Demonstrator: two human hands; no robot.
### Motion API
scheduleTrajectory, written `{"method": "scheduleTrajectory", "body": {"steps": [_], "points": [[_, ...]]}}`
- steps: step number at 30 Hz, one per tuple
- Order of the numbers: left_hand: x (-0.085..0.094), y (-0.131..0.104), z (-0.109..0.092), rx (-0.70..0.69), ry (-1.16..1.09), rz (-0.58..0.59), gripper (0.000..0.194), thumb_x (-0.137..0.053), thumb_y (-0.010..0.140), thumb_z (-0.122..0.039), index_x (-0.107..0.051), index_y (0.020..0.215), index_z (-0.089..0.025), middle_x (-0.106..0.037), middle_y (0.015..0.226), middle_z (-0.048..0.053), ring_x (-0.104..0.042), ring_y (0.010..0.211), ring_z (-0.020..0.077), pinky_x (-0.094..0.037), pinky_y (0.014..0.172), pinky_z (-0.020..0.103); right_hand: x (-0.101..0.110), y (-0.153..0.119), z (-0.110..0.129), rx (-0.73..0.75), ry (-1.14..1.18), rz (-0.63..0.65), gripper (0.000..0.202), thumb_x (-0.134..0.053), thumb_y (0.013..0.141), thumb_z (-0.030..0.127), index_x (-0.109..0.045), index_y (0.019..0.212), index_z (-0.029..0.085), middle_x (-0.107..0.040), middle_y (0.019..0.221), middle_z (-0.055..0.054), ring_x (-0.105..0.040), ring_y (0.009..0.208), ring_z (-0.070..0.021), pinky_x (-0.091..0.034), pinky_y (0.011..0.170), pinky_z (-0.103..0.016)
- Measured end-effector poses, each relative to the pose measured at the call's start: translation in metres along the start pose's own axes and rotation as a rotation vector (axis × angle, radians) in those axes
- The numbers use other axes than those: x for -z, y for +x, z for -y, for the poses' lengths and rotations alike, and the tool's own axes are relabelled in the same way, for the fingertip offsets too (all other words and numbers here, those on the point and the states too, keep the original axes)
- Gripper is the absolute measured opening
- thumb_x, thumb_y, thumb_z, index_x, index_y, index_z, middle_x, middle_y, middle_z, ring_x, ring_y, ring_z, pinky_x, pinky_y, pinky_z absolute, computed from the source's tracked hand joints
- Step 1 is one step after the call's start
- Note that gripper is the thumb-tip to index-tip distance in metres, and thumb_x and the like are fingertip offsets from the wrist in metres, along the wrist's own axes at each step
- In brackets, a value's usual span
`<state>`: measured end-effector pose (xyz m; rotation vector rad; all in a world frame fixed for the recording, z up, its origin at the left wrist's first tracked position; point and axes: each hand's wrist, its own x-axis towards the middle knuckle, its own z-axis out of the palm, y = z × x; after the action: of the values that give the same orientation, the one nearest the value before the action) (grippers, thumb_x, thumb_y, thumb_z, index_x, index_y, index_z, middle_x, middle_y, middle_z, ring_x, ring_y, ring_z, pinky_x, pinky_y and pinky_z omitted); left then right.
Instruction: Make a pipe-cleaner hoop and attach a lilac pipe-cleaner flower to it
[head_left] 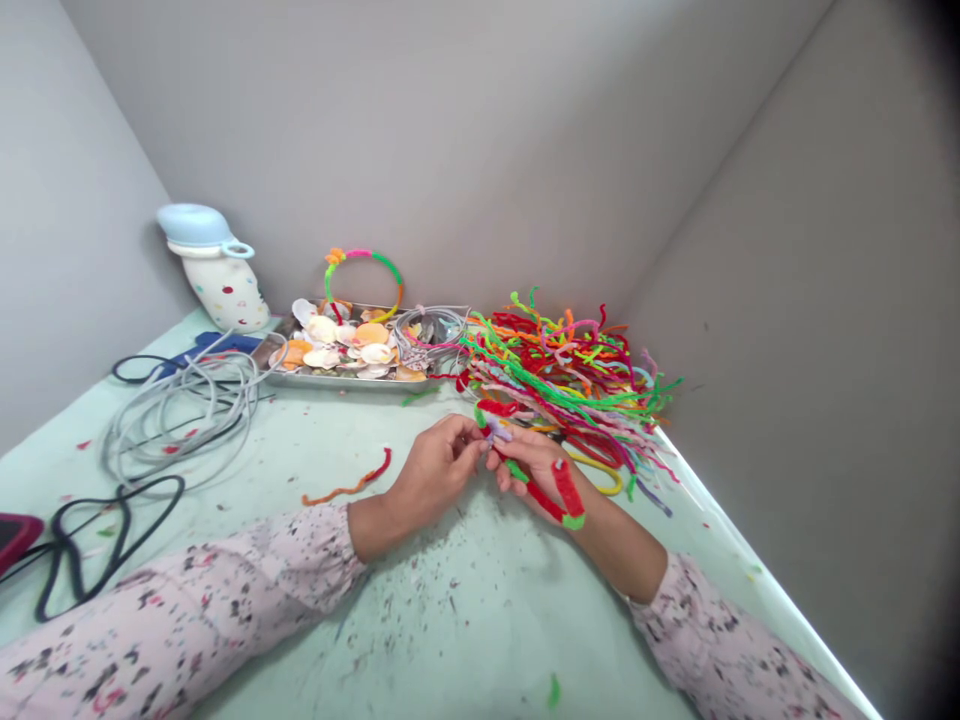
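Observation:
Both hands meet over the middle of the pale green table. A fuzzy red and green pipe cleaner band [568,490] runs from the fingers and loops over my right wrist. My left hand [441,462] is closed, its thumb and fingertips pinching the band near a small lilac piece [498,430]. My right hand [534,455] is closed around the same band from the other side. Exactly how the lilac piece joins the band is hidden by the fingers. Just left of my left hand lies a loose orange and red pipe cleaner [349,490].
A metal tray [352,383] of seashells stands at the back, a colourful pipe cleaner ring [390,262] upright on it. Right of it spreads a pipe cleaner pile [555,370]. Grey cable coils [120,440], a dark cord [124,545] and a white bottle [225,285] are left.

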<state>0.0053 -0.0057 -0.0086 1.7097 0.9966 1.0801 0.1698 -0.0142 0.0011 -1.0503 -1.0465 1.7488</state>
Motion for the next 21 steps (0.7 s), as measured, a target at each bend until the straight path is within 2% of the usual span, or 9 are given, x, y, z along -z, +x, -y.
{"method": "scheduleTrajectory", "body": {"steps": [12, 21], "points": [[0.0013, 0.0016, -0.0042, 0.025, -0.082, 0.031, 0.010, -0.052, 0.085, -0.026, -0.055, 0.083, -0.017, -0.061, 0.072, 0.000, -0.054, 0.064, 0.0113, -0.044, 0.062, 0.023, -0.0019, 0.0008, -0.0005, 0.004, -0.011, -0.013, 0.018, -0.066, 0.072, 0.032, -0.059, 0.078, 0.016, -0.064, 0.069, 0.000, -0.056, 0.047, -0.0081, -0.035, 0.040, -0.018], [0.0000, 0.0027, -0.0054, 0.099, -0.179, 0.030, 0.010, -0.055, 0.083, -0.027, -0.056, 0.082, -0.017, -0.059, 0.069, -0.001, -0.052, 0.060, 0.0107, -0.042, 0.058, 0.022, -0.0063, -0.0030, 0.0044, 0.000, 0.019, -0.004, 0.014, -0.065, 0.072, 0.027, -0.061, 0.080, 0.016, -0.064, 0.069, -0.001, -0.057, 0.049, -0.0090, -0.038, 0.042, -0.018]]}}
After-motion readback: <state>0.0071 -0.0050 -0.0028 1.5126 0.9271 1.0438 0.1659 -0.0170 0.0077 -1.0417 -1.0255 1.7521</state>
